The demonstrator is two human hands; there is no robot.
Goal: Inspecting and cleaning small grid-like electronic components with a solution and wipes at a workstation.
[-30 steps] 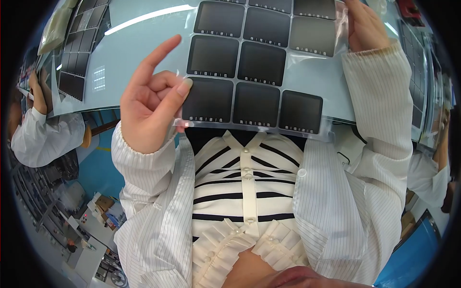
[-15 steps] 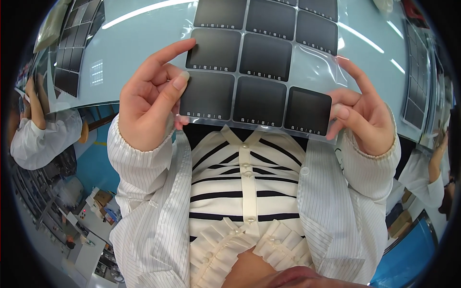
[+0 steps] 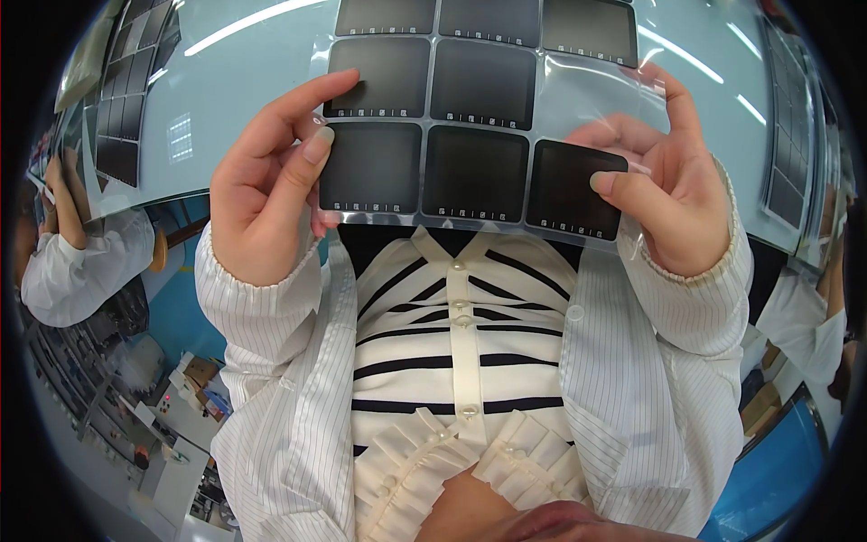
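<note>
Between my hands a clear plastic sheet is held up, tilted, above the table's near edge. Dark rounded-corner rectangular panels sit on it in rows, each with small white marks along its lower edge. One spot in the right column shows only clear film. My left hand grips the sheet's left edge, thumb in front by the lower-left panel and index finger over the panel above. At the lower right, my right hand presses its thumb on the corner panel, with fingers behind the clear film.
Under the sheet is a pale glossy tabletop with light reflections. More dark-panelled sheets lie at the left and right. A person in white works at the left, another at the right. A cluttered bench stands lower left.
The sheet has shifted slightly left and toward me. My right thumb has moved from the sheet's right edge onto the lower-right panel, its fingers now further behind the film.
</note>
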